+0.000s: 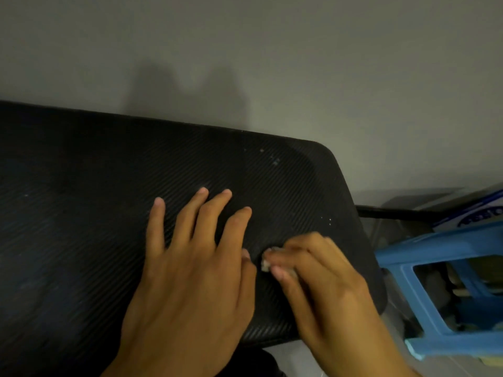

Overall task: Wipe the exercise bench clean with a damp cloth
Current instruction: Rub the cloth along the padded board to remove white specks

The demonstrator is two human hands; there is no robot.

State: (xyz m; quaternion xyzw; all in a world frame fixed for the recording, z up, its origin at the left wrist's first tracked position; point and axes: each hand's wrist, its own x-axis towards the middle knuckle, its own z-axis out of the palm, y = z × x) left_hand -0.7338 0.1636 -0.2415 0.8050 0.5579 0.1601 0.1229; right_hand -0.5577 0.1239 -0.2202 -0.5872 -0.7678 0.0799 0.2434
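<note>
1. The only print I saw was blue lettering on a white box (473, 213) at the far right edge. It was too blurred for me to read.
2. The black, ribbed worktop (81, 213) of the exercise bench filled the left and middle of my view and ran off the left edge. Its far edge met a plain grey wall (272, 50), and its far right corner was rounded.
3. A wide stretch of ribbed pad showed to the left of the hands. On the right, a blue plastic stool (408, 257) stood just beside the worktop's end, leaving a narrow gap. A black bar (386, 212) ran from behind the pad toward the box.
4. Pale specks (275, 160) dotted the pad near the rounded corner.
5. The left hand (190, 268) lay palm down on the worktop, its fingers (187, 213) straight and spread apart, holding nothing.
6. The right hand (321, 278) sat just beside the left, near the worktop's right end. Its fingers (288, 257) were curled together, pinching a small pale cloth (266, 263) against the pad. Only a little wad of it showed at the fingertips.
</note>
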